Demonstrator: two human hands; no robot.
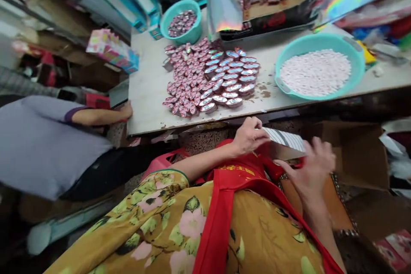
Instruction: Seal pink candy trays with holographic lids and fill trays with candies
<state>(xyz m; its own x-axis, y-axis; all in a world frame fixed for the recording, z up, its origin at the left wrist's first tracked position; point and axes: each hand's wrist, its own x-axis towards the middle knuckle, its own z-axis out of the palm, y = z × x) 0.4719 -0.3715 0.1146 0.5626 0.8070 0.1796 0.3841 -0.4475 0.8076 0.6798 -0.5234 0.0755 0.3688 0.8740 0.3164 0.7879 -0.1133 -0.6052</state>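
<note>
My left hand [249, 138] pinches the left end of a small oblong box [284, 142] with a white-and-grey striped top, held above my lap in front of the table edge. My right hand [313, 162] is at the box's right end, its thumb and fingers spread and partly blurred. Whether its palm presses on the box is hard to tell. Beyond my hands, the table holds many small pink-patterned pieces [189, 77] and rows of shiny silver-topped oval tins [229, 72].
On the table [146, 94], a turquoise basin [279, 62] of small white pieces stands right and a turquoise bowl [164, 25] at the back left. An open cardboard box [356, 152] sits to my right. At left, a person in a grey shirt [48, 137] rests a hand near the table.
</note>
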